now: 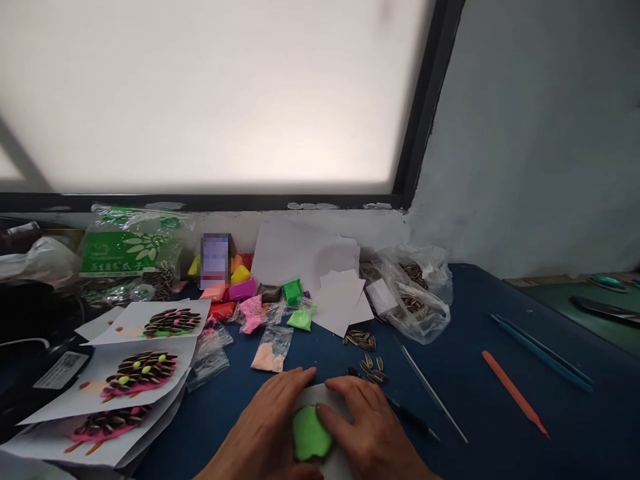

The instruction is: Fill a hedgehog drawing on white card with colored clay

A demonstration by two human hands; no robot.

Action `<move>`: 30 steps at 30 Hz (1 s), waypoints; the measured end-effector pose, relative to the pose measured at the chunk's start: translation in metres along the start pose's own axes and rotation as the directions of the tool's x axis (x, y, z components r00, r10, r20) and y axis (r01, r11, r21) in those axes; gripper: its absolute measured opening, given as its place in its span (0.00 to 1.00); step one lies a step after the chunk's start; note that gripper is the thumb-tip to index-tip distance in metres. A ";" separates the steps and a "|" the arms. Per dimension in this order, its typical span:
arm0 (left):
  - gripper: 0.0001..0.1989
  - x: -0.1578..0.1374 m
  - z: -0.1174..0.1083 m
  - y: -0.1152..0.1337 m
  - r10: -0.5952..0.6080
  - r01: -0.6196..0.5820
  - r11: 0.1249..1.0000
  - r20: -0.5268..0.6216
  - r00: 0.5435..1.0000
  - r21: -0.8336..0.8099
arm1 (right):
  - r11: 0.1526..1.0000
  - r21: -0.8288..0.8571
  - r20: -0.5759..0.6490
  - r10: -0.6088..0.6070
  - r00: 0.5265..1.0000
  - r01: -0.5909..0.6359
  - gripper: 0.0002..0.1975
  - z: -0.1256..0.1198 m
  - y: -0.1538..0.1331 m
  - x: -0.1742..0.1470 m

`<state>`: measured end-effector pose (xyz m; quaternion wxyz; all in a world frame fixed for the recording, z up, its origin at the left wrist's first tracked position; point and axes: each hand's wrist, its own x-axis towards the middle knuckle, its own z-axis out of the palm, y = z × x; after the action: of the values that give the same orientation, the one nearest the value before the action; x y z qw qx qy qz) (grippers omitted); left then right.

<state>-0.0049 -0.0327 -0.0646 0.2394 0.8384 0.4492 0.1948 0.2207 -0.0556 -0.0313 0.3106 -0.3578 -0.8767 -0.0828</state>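
Note:
A flattened piece of bright green modelling clay [312, 432] lies on a white paper card [338, 465] at the bottom centre. My left hand [263, 427] rests along the card's left side, fingers stretched out and its thumb at the clay's lower edge. On the right, my right hand [367, 427] lies over the card with fingers extended, its thumb touching the clay's upper right edge. Just beyond the right fingers are loose sunflower seeds [374, 369]. A dark pen-like tool [413, 419] sits partly hidden beside that hand.
At left, paper cards [185, 360] bear seed-and-clay hedgehogs. Behind are clay packets [293, 291], blank paper [340, 300], a blurred phone-like rectangle [215, 260], a green seed bag [120, 250] and a clear seed bag [425, 313]. A metal rod [434, 392], orange tool [515, 393] and blue tweezers [543, 353] lie right.

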 end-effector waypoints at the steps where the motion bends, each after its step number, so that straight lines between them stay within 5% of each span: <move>1: 0.56 -0.001 0.003 -0.003 0.003 -0.003 1.000 0.001 1.000 -0.003 | 1.000 -0.005 0.022 -0.016 1.000 0.016 0.13 -0.003 0.000 0.001; 5: 0.56 -0.005 0.001 -0.001 0.008 -0.007 1.000 0.013 1.000 -0.010 | 0.999 0.036 0.015 0.002 1.000 -0.002 0.18 -0.018 0.000 0.007; 10: 0.48 -0.008 -0.017 0.020 0.039 -0.039 0.999 -0.030 0.999 -0.007 | 0.998 0.053 0.060 -0.039 0.997 0.036 0.13 -0.024 0.001 0.013; 20: 0.44 -0.002 -0.021 0.028 0.070 -0.069 0.998 -0.045 0.997 0.009 | 0.995 -0.037 0.057 -0.095 0.994 0.098 0.21 0.014 0.003 0.010; 30: 0.51 -0.005 -0.023 0.032 -0.014 0.012 0.999 -0.043 0.999 -0.042 | 0.994 0.019 -0.029 -0.105 0.994 0.106 0.19 0.011 0.002 0.009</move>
<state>0.0010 -0.0472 -0.0286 0.2483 0.8259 0.4557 0.2206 0.2121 -0.0448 -0.0350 0.3215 -0.3066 -0.8908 -0.0951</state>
